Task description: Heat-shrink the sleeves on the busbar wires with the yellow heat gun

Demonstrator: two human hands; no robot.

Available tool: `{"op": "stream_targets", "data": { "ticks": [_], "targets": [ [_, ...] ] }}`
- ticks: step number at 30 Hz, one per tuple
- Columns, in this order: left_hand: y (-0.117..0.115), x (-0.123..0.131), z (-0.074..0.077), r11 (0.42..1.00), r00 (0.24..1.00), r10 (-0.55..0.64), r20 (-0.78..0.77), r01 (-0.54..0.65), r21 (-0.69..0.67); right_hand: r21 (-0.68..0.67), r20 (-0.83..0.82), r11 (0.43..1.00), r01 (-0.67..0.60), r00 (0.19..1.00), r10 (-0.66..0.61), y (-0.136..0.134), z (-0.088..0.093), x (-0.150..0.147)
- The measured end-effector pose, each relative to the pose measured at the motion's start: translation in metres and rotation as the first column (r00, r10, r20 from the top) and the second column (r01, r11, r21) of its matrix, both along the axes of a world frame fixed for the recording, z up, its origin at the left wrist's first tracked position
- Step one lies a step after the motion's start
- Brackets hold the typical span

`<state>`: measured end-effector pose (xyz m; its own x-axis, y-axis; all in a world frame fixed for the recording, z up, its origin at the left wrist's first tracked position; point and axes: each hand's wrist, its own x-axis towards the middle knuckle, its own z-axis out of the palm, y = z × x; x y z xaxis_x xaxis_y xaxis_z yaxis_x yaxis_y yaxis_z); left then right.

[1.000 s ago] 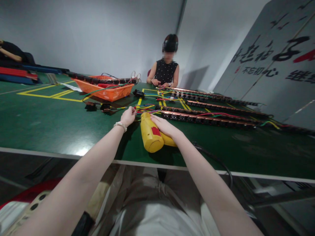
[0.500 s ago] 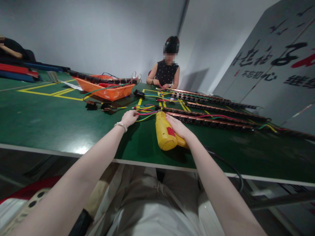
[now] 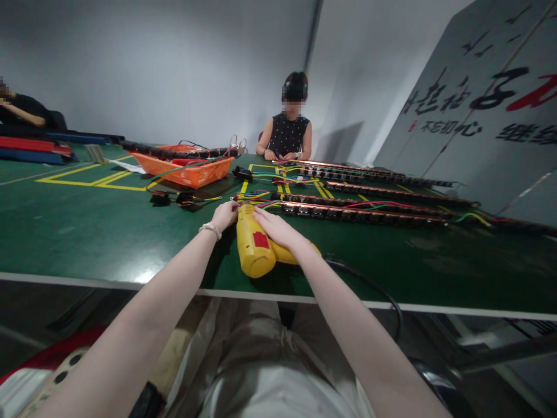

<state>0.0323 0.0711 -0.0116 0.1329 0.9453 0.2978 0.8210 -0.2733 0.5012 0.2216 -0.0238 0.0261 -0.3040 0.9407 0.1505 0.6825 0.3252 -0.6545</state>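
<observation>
My left hand [image 3: 225,215] is closed in a pinch on the ends of thin coloured wires [image 3: 270,204], right at the front of a yellow heat gun [image 3: 255,247]. The gun lies on its side on the green table, its nozzle end toward the wires and a red patch on its body. My right hand [image 3: 278,227] grips it from the far right side, with the fingers partly hidden behind the body. From the wires, a long copper-edged strip with black blocks [image 3: 348,213] runs off to the right.
An orange basket [image 3: 191,175] holding wired parts stands at the left back. Small black connectors [image 3: 174,198] lie before it. More strips [image 3: 391,197] stretch rightward. A co-worker [image 3: 289,136] sits across the table. The gun's black cord [image 3: 369,280] hangs over the front edge [image 3: 426,309].
My right hand has moved the heat gun left, so its front now sits close by my left hand. The left hand keeps its pinch on the wires.
</observation>
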Motion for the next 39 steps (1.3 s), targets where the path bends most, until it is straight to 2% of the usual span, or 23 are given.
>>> {"op": "stream_targets", "data": {
  "ticks": [4,9,17,26,29,33,39],
  "targets": [
    [-0.006,-0.001,0.006,1.000,1.000,0.009,-0.016,-0.009,-0.017,-0.060,0.048,0.998,0.034,0.998,-0.031,-0.001,0.003,-0.010],
    [-0.009,0.000,0.006,1.000,1.000,0.016,-0.004,-0.016,-0.001,-0.067,0.022,0.997,0.028,0.999,-0.027,0.001,0.001,-0.005],
    [-0.003,0.000,-0.001,0.994,0.992,0.105,-0.072,-0.103,0.022,-0.088,-0.039,0.994,-0.065,0.997,0.061,0.004,0.002,0.010],
    [-0.017,0.002,0.008,0.996,0.996,0.089,-0.005,-0.089,-0.024,-0.051,-0.129,0.991,-0.120,0.985,0.112,0.010,-0.004,0.029],
    [-0.018,0.002,0.009,0.996,0.997,0.073,0.026,-0.071,-0.054,-0.045,-0.145,0.994,-0.096,0.985,0.088,0.014,-0.006,0.042],
    [-0.014,0.001,0.006,0.999,0.998,0.043,0.046,-0.042,-0.034,-0.023,-0.133,1.000,0.002,0.991,-0.005,0.013,-0.003,0.061],
    [-0.014,0.001,0.005,0.997,0.994,0.060,0.087,-0.055,-0.058,0.045,-0.086,0.996,0.075,0.994,-0.071,0.007,-0.001,0.076]
  ]
}}
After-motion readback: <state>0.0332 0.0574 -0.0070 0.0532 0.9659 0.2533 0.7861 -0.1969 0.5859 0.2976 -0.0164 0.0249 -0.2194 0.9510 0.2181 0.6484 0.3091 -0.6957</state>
